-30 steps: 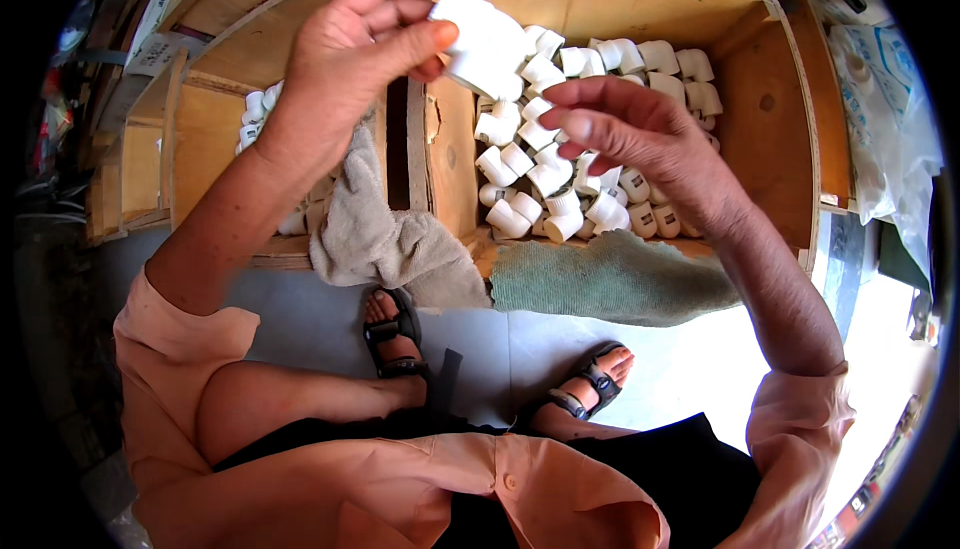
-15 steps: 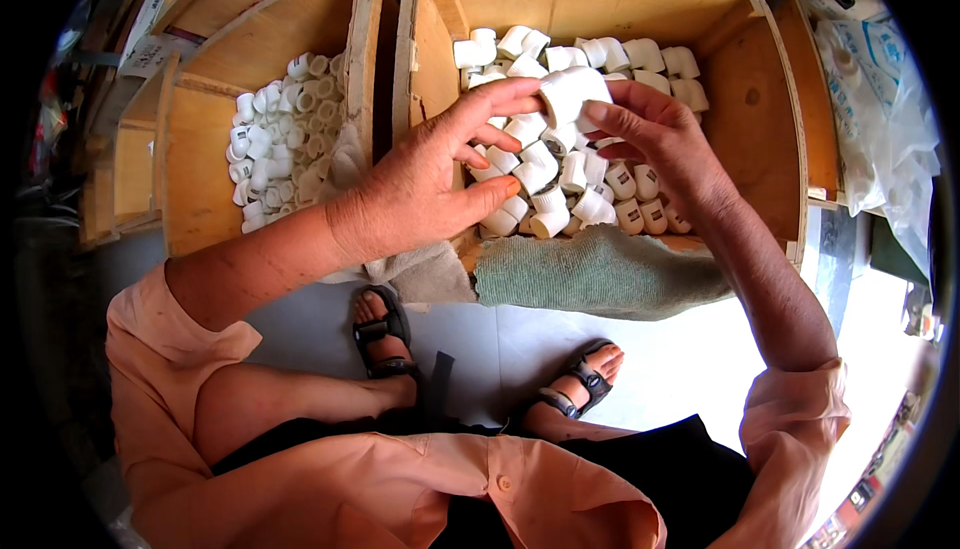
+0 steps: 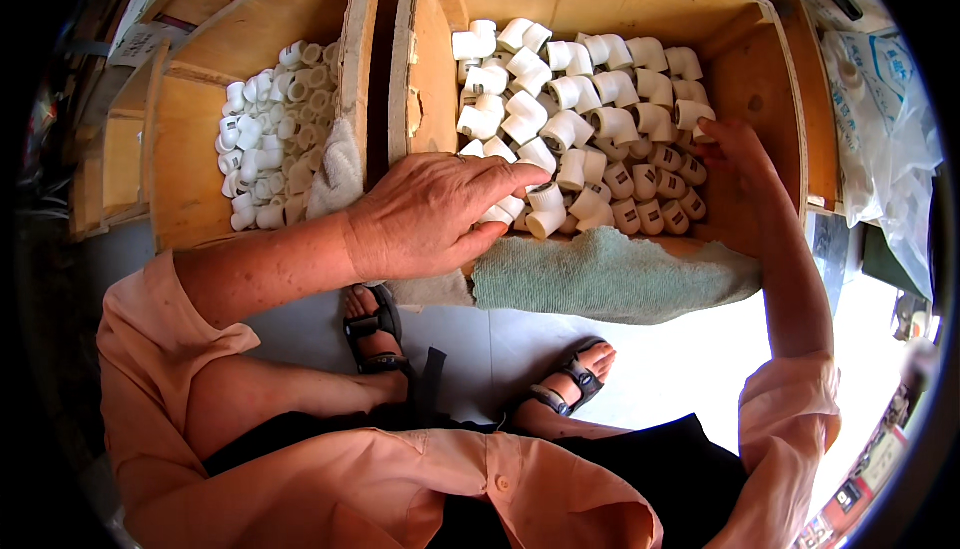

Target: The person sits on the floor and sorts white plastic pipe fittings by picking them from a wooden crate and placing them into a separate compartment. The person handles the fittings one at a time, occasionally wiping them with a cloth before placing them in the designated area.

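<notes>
At the right side of the large wooden box, my right hand has its fingers closed on a white plastic pipe elbow at the end of a row. Part of that grip is hidden behind the hand. My left hand hovers over the box's near left edge, open, thumb and index finger apart and nothing in it. Its index fingertip is nearest to a white elbow with a ribbed end. Many white pipe elbows lie in the box, the far ones in fairly even rows.
Left of it stands another wooden box of smaller white fittings. A green cloth covers the large box's near edge, and a grey cloth hangs on the left box. Clear plastic bags hang at the right.
My right hand has moved from the middle to the right side of the box with an elbow. My left hand has drawn back toward the near left edge, away from that elbow.
</notes>
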Demonstrator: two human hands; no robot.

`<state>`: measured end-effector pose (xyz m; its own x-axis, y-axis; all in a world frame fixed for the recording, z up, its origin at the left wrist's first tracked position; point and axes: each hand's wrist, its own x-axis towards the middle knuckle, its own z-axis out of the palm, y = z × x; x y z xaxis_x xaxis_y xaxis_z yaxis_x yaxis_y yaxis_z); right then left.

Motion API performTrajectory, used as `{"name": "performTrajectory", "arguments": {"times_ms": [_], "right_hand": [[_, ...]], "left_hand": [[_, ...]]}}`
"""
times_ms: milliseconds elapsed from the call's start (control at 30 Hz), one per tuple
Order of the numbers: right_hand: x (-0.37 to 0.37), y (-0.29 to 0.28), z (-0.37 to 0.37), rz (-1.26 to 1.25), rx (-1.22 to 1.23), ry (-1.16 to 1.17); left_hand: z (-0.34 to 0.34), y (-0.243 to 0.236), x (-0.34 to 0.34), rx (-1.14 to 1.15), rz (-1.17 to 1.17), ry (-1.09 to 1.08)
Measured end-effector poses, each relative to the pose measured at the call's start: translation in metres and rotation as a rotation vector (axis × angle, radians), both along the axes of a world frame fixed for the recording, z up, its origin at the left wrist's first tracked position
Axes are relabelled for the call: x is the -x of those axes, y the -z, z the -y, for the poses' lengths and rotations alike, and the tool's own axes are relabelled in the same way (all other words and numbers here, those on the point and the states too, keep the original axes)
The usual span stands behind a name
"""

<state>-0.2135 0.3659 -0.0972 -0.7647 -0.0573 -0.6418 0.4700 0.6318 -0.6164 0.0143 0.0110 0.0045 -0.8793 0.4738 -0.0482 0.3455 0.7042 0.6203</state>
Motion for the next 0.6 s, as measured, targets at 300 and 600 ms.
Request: {"name": "performTrajectory", "arguments": {"times_ms": [300, 600], "right_hand": [[0.004, 0.045, -0.010, -0.050, -0.130, -0.096], [0.009, 0.060, -0.019, -0.109, -0.285, -0.201]], "left_hand": [[0.001, 0.000, 0.001, -0.007, -0.009, 0.018], [0.001, 0.001, 0.000, -0.038, -0.009, 0.022]]}}
